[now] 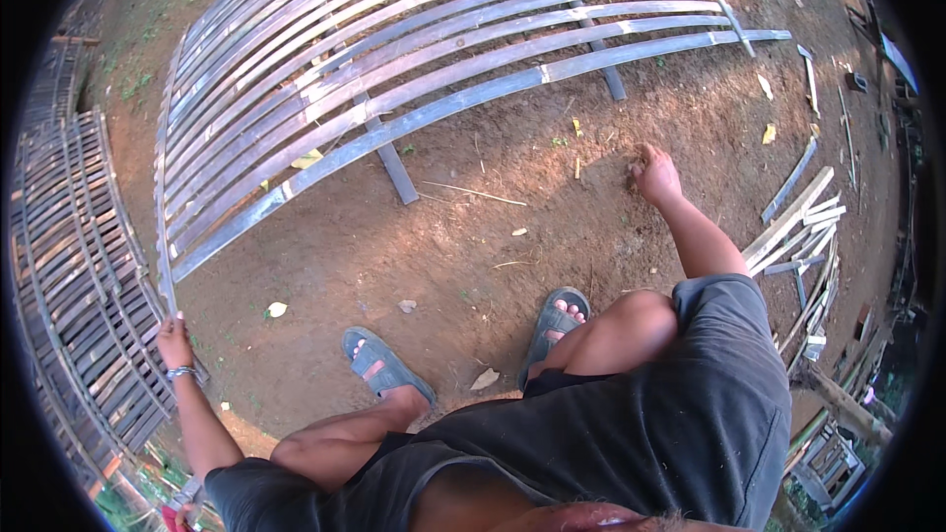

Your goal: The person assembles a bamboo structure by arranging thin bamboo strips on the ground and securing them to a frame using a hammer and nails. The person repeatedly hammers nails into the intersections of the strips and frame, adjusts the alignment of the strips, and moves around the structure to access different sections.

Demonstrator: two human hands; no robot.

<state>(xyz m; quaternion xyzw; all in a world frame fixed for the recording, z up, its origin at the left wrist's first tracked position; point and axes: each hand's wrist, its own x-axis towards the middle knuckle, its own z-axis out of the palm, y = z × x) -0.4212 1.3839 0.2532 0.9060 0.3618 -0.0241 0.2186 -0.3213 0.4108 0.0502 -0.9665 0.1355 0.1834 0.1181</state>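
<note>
Dark shirt cloth (611, 433) lies nearest my camera. I see the hands wide apart: the left hand (174, 345) pinches the near end of a side strip (162, 207); the right hand (655, 177) curls over brown soil (473, 246), its hold unclear to me. Ahead lies the slatted panel (459, 42); rightward, piled sticks (788, 222).

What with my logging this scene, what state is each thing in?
Left hand, closed on the end of an edge strip
Right hand, fingers curled; whether anything is held, unclear
Pale slatted panel, slats spaced apart
Dark slatted panel, crossed by long strips
Wood strips, loosely piled
Sandals, worn, toes exposed
Bracelet, worn
</note>
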